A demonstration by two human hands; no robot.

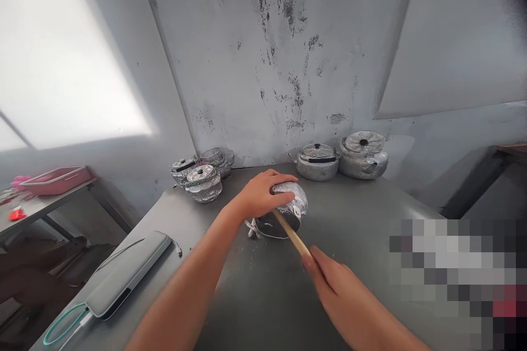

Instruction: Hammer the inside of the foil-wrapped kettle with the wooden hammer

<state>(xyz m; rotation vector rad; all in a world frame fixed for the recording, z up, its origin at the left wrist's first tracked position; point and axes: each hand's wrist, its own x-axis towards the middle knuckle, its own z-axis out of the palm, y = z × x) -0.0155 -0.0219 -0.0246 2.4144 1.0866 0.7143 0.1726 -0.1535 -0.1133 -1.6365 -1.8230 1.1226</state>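
Observation:
My left hand (261, 194) lies curled over a small shiny aluminium pot (293, 205) that is tipped on its side in the middle of the grey table (362, 214), its mouth turned toward me. My right hand (329, 277) is closed round a thin wooden stick (290, 233), and the far end of the stick reaches into the pot's dark opening. A small metal piece (251, 228) lies on the table by the pot's left side.
Finished aluminium pots with lids stand along the back edge: several at the back left (201, 178) and two at the back right (341, 159). A grey power bank with a cable (127, 271) lies near the left edge. A pink tray (55, 180) sits on a side bench.

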